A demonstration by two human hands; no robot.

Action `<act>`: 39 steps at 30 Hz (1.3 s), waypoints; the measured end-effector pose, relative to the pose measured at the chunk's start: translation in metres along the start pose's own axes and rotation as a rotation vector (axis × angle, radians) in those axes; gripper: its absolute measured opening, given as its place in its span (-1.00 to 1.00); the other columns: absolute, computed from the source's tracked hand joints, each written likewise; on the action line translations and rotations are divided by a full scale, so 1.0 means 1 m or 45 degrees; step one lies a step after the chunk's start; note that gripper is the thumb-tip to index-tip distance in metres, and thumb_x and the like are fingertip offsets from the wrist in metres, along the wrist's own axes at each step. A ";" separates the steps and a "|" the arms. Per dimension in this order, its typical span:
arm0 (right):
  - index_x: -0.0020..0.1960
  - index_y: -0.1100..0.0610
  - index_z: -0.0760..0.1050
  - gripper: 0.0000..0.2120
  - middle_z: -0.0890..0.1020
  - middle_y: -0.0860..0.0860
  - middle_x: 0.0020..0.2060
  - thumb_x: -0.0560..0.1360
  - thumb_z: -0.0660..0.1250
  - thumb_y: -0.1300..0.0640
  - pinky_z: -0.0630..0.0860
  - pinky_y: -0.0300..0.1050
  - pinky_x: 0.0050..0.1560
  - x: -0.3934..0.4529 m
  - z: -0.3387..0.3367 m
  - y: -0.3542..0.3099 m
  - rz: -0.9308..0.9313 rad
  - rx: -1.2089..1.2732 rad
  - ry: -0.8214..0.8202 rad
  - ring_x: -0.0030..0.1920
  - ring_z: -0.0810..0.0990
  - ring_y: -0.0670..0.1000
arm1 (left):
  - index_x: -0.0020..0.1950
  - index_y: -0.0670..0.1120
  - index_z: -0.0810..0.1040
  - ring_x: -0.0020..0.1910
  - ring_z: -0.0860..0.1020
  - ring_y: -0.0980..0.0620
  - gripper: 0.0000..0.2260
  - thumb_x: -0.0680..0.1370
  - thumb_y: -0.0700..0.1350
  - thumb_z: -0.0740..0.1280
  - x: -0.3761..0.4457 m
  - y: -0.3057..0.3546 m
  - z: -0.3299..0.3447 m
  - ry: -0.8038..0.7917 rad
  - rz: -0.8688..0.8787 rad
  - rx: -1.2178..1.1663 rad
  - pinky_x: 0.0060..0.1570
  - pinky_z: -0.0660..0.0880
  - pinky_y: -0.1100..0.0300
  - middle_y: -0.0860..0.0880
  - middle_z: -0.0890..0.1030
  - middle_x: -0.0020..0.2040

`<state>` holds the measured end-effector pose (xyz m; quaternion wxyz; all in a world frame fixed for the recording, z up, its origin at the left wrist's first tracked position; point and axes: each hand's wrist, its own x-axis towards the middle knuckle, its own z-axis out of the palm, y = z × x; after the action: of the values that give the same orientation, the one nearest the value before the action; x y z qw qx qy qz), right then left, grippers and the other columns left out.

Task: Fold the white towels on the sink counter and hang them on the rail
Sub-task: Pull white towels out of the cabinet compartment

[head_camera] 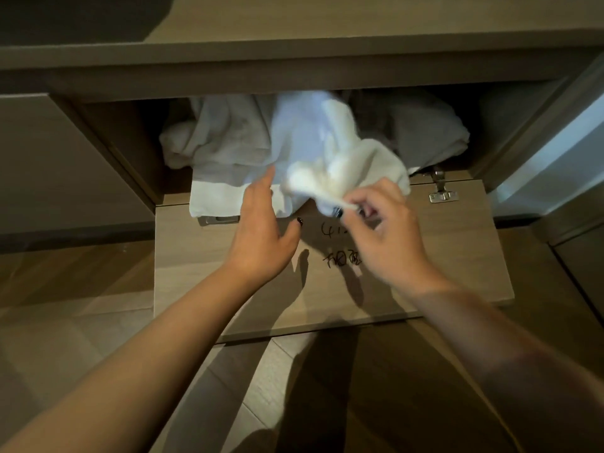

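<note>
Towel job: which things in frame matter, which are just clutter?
Job:
right hand pinching bunched white towel
left hand open beside it
white towels in cabinet

Not job:
drop-down door
hinge
grey cloth

Looks like a home or hotel bathroom/closet area, tbh: built-in wood-look cabinet point(108, 152) w/ a flap door point(457, 256) dropped open on a metal hinge point(442, 191), white towels point(228, 138) stuffed inside, tiled floor point(81, 322) below.
</note>
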<state>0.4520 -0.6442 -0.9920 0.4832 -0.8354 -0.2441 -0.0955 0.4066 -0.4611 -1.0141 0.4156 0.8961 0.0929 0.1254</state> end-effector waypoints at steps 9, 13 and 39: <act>0.19 -0.05 0.56 -0.62 0.48 -0.07 0.07 0.40 0.47 0.19 0.53 -0.12 0.16 -0.031 -0.029 -0.017 0.308 0.175 -0.243 0.06 0.50 -0.12 | -0.15 -0.04 0.48 -0.24 0.53 0.00 -0.78 0.39 -0.31 0.45 -0.017 0.010 -0.019 0.033 -0.068 -0.131 -0.23 0.51 -0.07 0.05 0.59 -0.26; 0.53 -0.33 -0.07 0.08 -0.03 -0.36 0.49 0.22 0.54 -0.13 0.20 0.07 0.45 -0.008 -0.026 -0.014 0.059 -0.051 -0.560 0.55 0.03 -0.11 | -0.25 -0.01 0.55 -0.35 0.57 0.01 -0.76 0.33 -0.34 0.47 -0.020 0.045 -0.037 0.102 -0.257 -0.632 -0.42 0.54 0.11 0.00 0.63 -0.40; 0.55 -0.29 -0.10 0.02 0.17 -0.16 0.40 0.40 0.47 0.24 0.26 -0.42 0.18 -0.004 -0.081 -0.010 0.189 -0.330 0.015 0.29 0.19 -0.31 | -0.21 0.01 0.58 -0.35 0.51 0.21 -0.78 0.27 -0.03 0.57 -0.012 0.037 0.011 -0.086 -0.359 -0.472 -0.35 0.40 0.36 0.06 0.63 -0.31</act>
<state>0.4500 -0.7104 -0.9444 0.3786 -0.9058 -0.1644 -0.0952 0.4005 -0.4957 -0.9945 0.5892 0.7864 0.1785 0.0511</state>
